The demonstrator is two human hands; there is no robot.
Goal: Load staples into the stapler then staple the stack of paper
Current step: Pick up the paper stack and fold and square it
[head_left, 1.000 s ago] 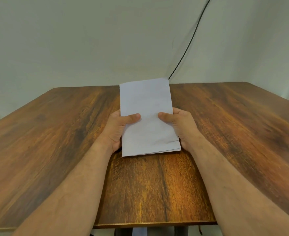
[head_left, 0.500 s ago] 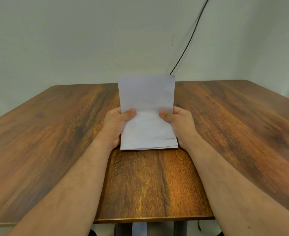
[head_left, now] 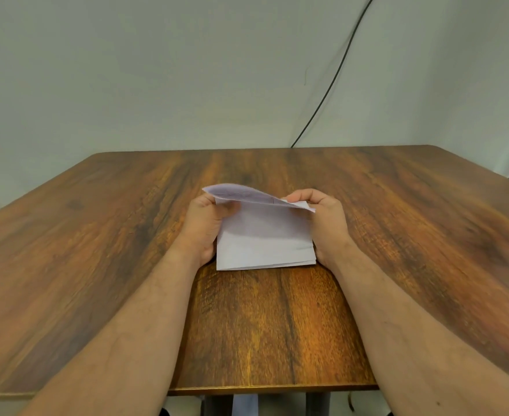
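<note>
- The stack of paper (head_left: 263,238) sits between the two hands, its near edge resting on the wooden table (head_left: 97,250) just in front of the wrists.
- The left hand (head_left: 206,226) grasps the left edge of the stack; its thumb lies on the front face near the top, and the remaining fingers are hidden behind the sheets.
- The right hand (head_left: 326,220) grasps the right edge of the stack; its fingers curl over the top right corner, with the fingertips touching the upper edge.
- The top part of the stack bends over toward the person, forming a curved flap that spans from the left hand to the right hand. The flap's right corner pokes out just below the right fingertips.
- The lower part of the stack stands tilted, leaning away from the person. Separate sheet edges show at the bottom right corner, next to the right wrist.
- Faint markings show on the bent flap; they are too blurred to read.
- Both forearms extend from the near table edge to the stack, one on each side of it, and are bare.
- A black cable (head_left: 331,85) runs down the wall (head_left: 157,70) beyond the right hand and ends behind the far table edge.
- Table legs (head_left: 316,402) and a pale strip show under the near edge, between the forearms.
</note>
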